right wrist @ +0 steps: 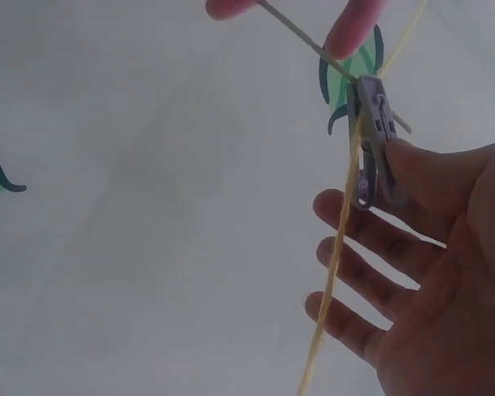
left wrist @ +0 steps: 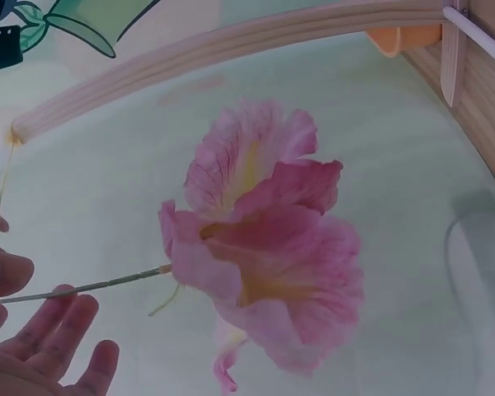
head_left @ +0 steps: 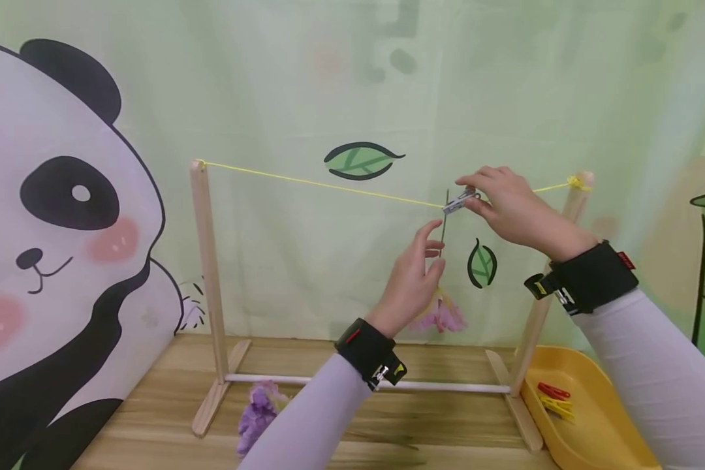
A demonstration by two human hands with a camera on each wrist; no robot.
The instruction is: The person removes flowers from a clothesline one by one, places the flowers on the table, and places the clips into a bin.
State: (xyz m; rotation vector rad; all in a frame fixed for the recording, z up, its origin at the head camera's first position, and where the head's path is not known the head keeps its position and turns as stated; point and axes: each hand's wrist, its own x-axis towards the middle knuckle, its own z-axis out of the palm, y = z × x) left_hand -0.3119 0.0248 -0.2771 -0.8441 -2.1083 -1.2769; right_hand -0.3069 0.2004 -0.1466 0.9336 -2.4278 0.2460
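A pink artificial flower (left wrist: 272,256) hangs head down on a thin green stem (left wrist: 115,282). My left hand (head_left: 408,277) lightly holds that stem between thumb and fingertips, index finger stretched toward the clip. A grey clothespin (head_left: 458,201) sits on the yellow string (head_left: 317,185), its tip at the stem's upper end, which sticks up past the string. Thumb and index finger of my right hand (head_left: 508,203) pinch the clothespin's handles; the other fingers of that hand fan out below in the right wrist view. The string dips at the clothespin.
Two wooden posts (head_left: 208,267) carry the string, joined below by a white rod (head_left: 446,386). A purple flower (head_left: 258,414) lies on the wooden table. At right, a yellow tray (head_left: 602,398) contains red and yellow clothespins (head_left: 555,405). A panda-print curtain (head_left: 282,261) hangs behind.
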